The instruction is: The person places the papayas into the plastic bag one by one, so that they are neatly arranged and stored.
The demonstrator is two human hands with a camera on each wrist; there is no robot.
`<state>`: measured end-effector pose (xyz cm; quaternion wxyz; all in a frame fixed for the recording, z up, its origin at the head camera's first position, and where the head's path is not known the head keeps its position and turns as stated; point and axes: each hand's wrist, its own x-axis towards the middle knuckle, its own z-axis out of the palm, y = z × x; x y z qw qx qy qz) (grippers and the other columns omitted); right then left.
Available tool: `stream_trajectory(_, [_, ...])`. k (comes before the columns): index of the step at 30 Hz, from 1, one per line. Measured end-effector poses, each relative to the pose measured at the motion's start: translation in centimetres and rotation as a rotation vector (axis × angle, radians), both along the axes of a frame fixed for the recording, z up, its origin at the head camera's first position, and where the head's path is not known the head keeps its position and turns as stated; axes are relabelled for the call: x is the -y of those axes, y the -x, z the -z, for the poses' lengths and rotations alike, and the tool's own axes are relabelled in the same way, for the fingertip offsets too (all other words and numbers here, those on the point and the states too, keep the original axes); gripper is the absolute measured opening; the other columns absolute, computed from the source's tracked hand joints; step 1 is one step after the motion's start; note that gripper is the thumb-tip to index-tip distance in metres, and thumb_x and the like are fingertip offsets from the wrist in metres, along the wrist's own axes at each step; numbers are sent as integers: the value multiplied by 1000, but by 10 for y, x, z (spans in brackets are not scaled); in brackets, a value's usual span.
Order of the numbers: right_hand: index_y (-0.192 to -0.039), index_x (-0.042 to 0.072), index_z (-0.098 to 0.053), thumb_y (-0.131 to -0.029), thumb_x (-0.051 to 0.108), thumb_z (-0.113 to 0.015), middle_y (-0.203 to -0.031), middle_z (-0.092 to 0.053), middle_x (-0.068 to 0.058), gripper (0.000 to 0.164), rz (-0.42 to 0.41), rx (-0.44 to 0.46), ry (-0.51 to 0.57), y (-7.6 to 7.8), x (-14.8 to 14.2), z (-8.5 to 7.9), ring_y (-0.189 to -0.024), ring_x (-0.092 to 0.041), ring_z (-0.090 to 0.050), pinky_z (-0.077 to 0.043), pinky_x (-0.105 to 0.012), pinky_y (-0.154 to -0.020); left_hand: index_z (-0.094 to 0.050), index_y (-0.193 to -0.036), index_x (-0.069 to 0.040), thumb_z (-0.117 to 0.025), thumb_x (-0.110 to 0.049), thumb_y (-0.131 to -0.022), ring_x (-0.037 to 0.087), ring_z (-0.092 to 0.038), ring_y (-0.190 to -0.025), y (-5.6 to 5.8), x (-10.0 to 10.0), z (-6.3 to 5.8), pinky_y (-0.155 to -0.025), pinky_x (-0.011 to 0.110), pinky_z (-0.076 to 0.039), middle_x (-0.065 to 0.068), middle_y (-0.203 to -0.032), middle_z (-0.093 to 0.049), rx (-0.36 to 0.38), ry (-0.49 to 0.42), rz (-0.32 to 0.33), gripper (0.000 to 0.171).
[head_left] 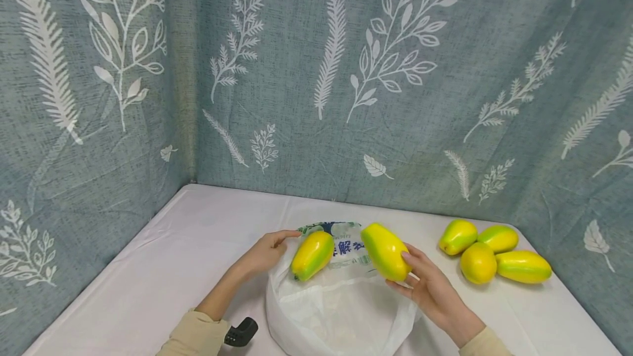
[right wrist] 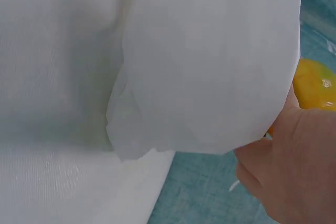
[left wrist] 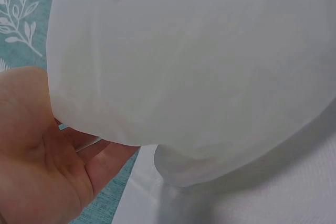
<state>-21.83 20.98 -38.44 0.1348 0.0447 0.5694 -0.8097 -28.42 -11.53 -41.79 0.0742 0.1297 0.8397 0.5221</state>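
Note:
A white plastic bag point(head_left: 341, 312) with printed lettering lies open on the table, its mouth facing up. My left hand point(head_left: 264, 251) pinches the bag's left rim; in the left wrist view, that hand's fingers point(left wrist: 107, 166) pass behind the white plastic. My right hand point(head_left: 435, 290) grips a yellow-green papaya point(head_left: 386, 251) above the right side of the bag's mouth. In the right wrist view, the bag hides most of that papaya point(right wrist: 317, 85). Another papaya point(head_left: 313, 255) is at the left inside edge of the mouth, close to my left fingertips.
On the right of the white table point(head_left: 232, 213) several more yellow-green fruits point(head_left: 478, 263) lie grouped together. A black device point(head_left: 241, 332) sits by the left sleeve. Leaf-patterned curtains point(head_left: 287, 81) border the table at the back and sides.

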Motion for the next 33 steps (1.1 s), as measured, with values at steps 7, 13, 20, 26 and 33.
stream_trajectory(7, [-150, 5, -12, -99, 26, -49, -142, -27, -17, 67, -74, 0, -26, -3, 10, 3, -114, -25, -49, -41, -48, -99, -58, -131, -7, -38, 1, -98, 40, -31, -134, 0, 1, -1, -105, 59, -26, 18, -141, -45, 1, -5, 3, 40])
stream_trajectory(13, [-150, 3, -9, -98, 28, -52, -143, -24, -21, 72, -132, 29, -38, -5, 24, 12, -116, -29, -47, -42, -50, -97, -57, -131, -8, -38, 1, -98, 40, -31, -134, -1, 1, -1, -105, 60, -26, 18, -141, -45, 0, -5, 4, 40])
stream_trajectory(20, [-149, 2, -13, -96, 31, -56, -144, -23, -24, 74, -163, 86, -58, -10, 42, 20, -118, -35, -43, -45, -50, -94, -58, -131, -8, -38, 1, -97, 41, -32, -133, 0, 1, -1, -104, 59, -27, 18, -141, -45, -2, -8, 7, 40])
stream_trajectory(26, [-147, -1, -20, -94, 31, -59, -141, -32, -24, 74, -209, 125, -100, -14, 57, 26, -114, -34, -48, -46, -52, -91, -57, -131, -7, -38, 1, -98, 40, -32, -133, 1, 2, 1, -104, 58, -28, 18, -140, -45, -12, -10, 16, 40])
stream_trajectory(33, [-143, -3, -29, -93, 28, -61, -134, -42, -22, 67, -252, 150, -140, -19, 73, 32, -108, -31, -52, -48, -52, -89, -57, -131, -7, -38, 1, -98, 40, -33, -133, 2, 3, 1, -104, 59, -29, 18, -140, -46, -14, -6, 14, 40])
